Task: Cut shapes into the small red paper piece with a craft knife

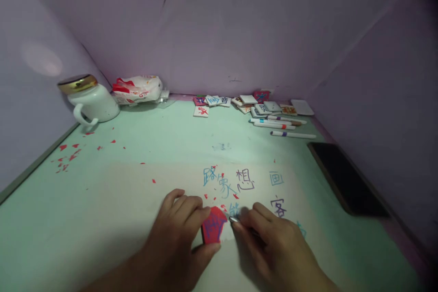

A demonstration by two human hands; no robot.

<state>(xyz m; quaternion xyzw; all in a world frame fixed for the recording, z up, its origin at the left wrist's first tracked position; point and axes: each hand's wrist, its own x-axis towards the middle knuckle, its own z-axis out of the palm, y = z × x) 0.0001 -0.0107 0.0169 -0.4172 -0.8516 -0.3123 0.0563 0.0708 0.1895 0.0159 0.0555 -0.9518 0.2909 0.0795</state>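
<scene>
Pinching red tile [213,227], left fingers [186,212]; right fingers [247,228] gripping thin tool [234,220], markers [280,124] beyond.

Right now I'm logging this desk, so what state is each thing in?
left hand: pinching the red tile, holding it down
red tile: flat on the desk, partly scraped
right hand: gripping a small metal-tipped tool at the tile's edge
mug: lidded, tipped on its side
markers: capped, lying flat
phone: screen dark
</scene>
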